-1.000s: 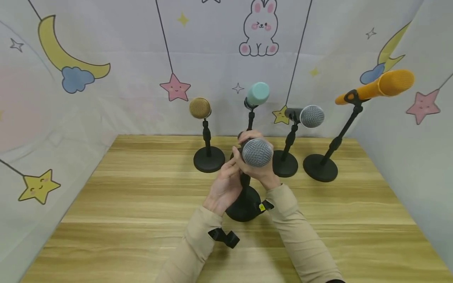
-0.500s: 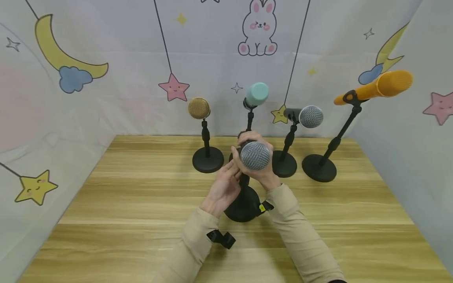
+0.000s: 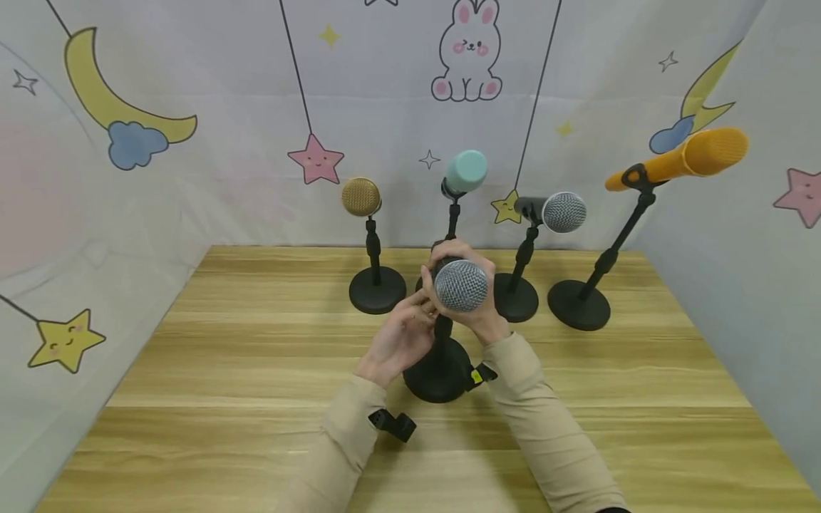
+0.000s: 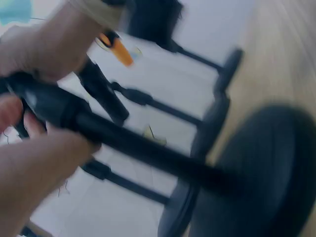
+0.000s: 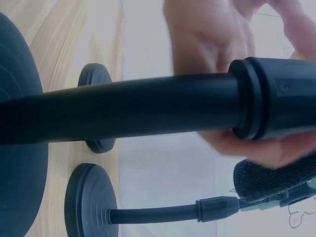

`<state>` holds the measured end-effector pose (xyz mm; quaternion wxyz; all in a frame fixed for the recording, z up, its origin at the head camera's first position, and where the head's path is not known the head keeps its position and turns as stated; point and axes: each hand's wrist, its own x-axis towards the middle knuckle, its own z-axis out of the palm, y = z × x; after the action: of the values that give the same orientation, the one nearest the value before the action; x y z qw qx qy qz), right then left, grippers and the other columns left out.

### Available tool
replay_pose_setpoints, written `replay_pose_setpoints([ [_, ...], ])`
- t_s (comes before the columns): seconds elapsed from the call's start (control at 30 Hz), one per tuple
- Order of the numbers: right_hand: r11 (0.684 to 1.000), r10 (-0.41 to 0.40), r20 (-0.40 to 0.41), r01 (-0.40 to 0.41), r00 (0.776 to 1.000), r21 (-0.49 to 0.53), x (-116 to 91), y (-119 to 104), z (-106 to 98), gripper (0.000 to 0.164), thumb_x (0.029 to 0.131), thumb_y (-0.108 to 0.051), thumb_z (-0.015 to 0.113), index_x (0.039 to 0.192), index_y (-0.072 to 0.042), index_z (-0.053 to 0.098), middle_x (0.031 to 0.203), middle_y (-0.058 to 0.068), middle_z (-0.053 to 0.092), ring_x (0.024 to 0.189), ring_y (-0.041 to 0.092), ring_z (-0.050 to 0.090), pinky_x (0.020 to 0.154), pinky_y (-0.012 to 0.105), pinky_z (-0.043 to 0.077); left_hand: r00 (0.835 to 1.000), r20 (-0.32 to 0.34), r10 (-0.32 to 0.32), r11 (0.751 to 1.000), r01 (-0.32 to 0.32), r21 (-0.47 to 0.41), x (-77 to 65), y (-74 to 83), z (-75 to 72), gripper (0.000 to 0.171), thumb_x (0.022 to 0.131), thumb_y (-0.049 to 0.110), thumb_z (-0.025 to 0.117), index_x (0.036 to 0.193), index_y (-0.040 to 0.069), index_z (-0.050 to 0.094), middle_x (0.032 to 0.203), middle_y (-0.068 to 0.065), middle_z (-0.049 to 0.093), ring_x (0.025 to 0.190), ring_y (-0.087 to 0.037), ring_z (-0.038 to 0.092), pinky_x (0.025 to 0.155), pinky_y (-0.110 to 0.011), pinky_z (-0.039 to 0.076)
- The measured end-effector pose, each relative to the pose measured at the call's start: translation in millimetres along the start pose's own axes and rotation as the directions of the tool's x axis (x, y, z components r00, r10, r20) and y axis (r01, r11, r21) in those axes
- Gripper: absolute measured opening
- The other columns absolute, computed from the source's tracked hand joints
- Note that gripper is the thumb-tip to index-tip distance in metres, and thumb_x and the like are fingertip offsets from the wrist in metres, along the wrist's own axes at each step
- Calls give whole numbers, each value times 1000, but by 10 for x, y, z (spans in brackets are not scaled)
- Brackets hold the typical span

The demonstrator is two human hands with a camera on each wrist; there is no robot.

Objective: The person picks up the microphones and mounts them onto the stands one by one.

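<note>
In the head view my right hand (image 3: 471,313) grips a black microphone (image 3: 460,286) just behind its silver mesh head, at the top of a black desk stand (image 3: 438,370). Lower and to the left, my left hand (image 3: 400,338) has its fingers at the upper part of this stand, under the microphone. From the right wrist view, the left hand (image 5: 212,44) curls its fingers behind the stand's collar (image 5: 281,98). Blur softens the left wrist view, where the pole (image 4: 143,148) runs between the hands to its round base (image 4: 261,182). The microphone's handle is mostly hidden.
Behind stand a gold-headed microphone (image 3: 361,197), a mint one (image 3: 467,171), a silver-headed one (image 3: 563,212) and an orange one (image 3: 695,153), each on a black stand. The wooden table (image 3: 244,370) meets a printed cloth backdrop (image 3: 244,171).
The microphone's silver head has dipped slightly down and left. My left wrist has shifted a little left, its fingers staying by the stand. My right hand has barely moved.
</note>
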<state>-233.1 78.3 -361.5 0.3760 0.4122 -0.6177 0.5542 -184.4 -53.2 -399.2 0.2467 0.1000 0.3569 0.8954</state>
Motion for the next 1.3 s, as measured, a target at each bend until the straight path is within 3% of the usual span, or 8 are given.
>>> replay_pose_setpoints([
  [0.07,1000,-3,4,3,1000,1,3,0,-2,22,72,11,71,92,5,62,83,17,65,79,21,65,84,21,55,998,54,-34,990,26,136,-8,23,-40,65,89,-12,36,150,12,38,139,4,53,117,-4,47,96,-18,35],
  [0.13,1000,-8,6,8,1000,-11,7,-8,-6,22,72,11,71,91,5,62,83,16,66,78,21,65,84,21,55,993,100,-66,949,32,314,-18,40,-69,73,90,-11,40,159,8,24,156,-5,42,135,-11,42,110,-25,36],
  [0.3,999,-11,8,11,1000,-50,19,-38,-19,17,76,5,71,91,3,63,82,17,66,76,21,66,83,18,55,980,172,-96,712,-53,700,-38,63,-107,53,101,7,54,152,3,38,152,-20,47,143,-35,43,120,-50,34],
  [0.37,998,-9,13,9,1000,-62,23,-46,-24,16,77,4,71,91,3,63,82,17,67,76,21,66,83,18,55,979,183,-89,628,-88,774,-41,62,-110,45,103,12,56,147,5,46,145,-18,55,138,-36,50,115,-48,42],
  [0.67,986,-27,72,38,997,-165,40,-89,-43,8,78,2,74,83,-1,69,76,13,71,68,22,69,77,19,56,961,268,-69,407,-218,887,-14,14,-100,24,102,7,56,125,-1,55,116,-20,65,110,-30,66,96,-27,53],
  [0.87,981,-7,102,27,995,-193,35,-97,-64,9,76,1,77,81,3,70,74,13,72,64,21,69,70,22,57,953,293,-71,368,-249,896,-6,12,-114,21,104,8,54,123,2,53,111,-18,65,104,-23,66,94,-28,53],
  [1.07,990,19,111,-3,994,-142,24,-98,-65,8,77,2,76,83,1,70,77,13,72,67,20,69,73,18,55,955,280,-98,385,-223,896,-8,12,-129,31,106,11,50,136,3,47,115,-21,64,106,-31,67,98,-33,53],
  [1.3,986,3,75,9,997,-165,-39,-72,-95,22,78,-1,77,93,2,61,96,21,66,91,31,66,94,23,53,962,229,-145,407,-153,900,-21,28,-116,52,107,13,47,154,3,29,134,-30,56,113,-41,66,104,-41,52],
])
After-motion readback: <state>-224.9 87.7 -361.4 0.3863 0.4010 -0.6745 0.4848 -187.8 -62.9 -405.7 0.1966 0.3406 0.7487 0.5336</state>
